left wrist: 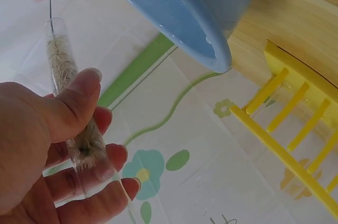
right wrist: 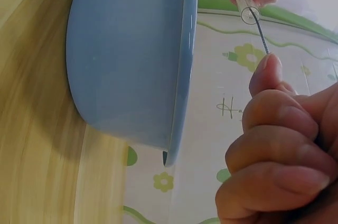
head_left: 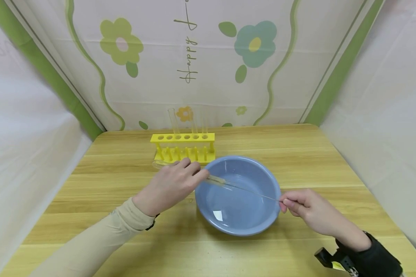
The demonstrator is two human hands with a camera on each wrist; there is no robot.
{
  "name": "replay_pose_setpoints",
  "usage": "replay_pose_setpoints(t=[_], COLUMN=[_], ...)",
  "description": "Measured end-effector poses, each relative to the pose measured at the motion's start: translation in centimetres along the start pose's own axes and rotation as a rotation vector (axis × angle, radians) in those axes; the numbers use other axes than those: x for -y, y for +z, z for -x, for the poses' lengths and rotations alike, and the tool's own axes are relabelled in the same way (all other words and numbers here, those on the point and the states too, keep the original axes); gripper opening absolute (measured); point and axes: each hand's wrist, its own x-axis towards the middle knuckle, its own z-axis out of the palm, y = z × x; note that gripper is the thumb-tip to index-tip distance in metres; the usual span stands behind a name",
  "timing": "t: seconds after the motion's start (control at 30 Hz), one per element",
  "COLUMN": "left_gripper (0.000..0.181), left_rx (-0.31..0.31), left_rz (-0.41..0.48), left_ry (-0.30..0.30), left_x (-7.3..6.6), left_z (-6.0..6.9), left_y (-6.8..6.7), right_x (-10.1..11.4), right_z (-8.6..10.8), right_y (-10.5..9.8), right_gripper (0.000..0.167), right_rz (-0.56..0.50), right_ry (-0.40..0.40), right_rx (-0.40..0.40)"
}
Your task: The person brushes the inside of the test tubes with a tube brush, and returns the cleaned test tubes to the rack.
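Observation:
My left hand (head_left: 175,184) grips a clear test tube (left wrist: 59,68) lying across its fingers, thumb on top. Inside the tube sit the pale bristles (left wrist: 63,60) of a brush, whose thin wire handle (head_left: 253,191) comes out of the open mouth. My right hand (head_left: 310,209) pinches the wire's far end between thumb and forefinger, by the basin's right rim. The tube mouth and wire hang over the blue basin (head_left: 240,232), which holds water. In the right wrist view the other fingers of the right hand (right wrist: 280,150) are curled.
Behind the left hand stands a yellow rack (head_left: 182,138) with several holes, holding three upright clear tubes (head_left: 173,121). The wooden table (head_left: 298,154) is edged by a flowered curtain (head_left: 201,88) at the back. A few drops lie on the wood beside the basin.

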Motion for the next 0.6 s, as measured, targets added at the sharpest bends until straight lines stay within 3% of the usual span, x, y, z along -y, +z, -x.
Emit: replay_pose_setpoints(t=[0.6], left_gripper=[0.024], left_rx=[0.001], left_rz=[-0.019], left_ry=[0.008], left_x=[0.2], left_z=[0.3], left_y=[-0.3], right_x=[-0.4], right_z=[1.4], right_y=[-0.5], right_gripper=[0.035], right_rz=[0.124], right_ry=[-0.015], right_rx=[-0.044])
